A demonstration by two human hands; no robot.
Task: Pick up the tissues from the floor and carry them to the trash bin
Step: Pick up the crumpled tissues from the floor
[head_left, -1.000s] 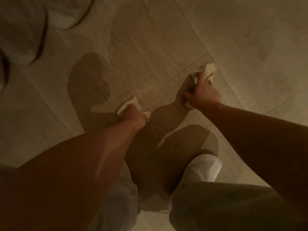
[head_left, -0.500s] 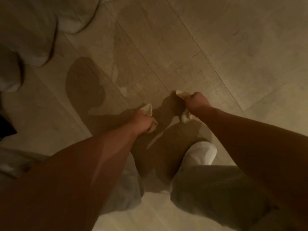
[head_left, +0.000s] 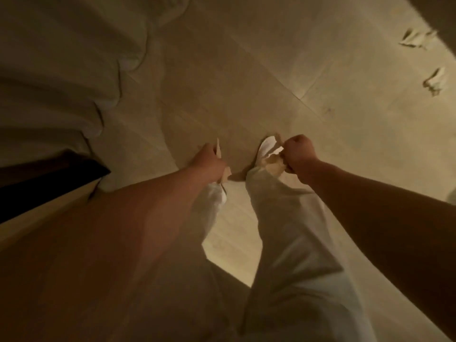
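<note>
Dim, warm light over a pale tiled floor (head_left: 246, 70). At the left edge I see rumpled pale bedding (head_left: 56, 70) hanging down to the floor. My left hand (head_left: 208, 161) is clenched around a crumpled tissue (head_left: 218, 150). My right hand (head_left: 299, 154) grips another tissue (head_left: 272, 161) above my white shoe (head_left: 265, 148). Two loose tissues (head_left: 417, 39) lie well apart near the floor's far right edge, unobstructed.

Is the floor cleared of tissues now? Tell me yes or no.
No: two crumpled tissues lie on the floor at upper right, apart from both hands.
</note>
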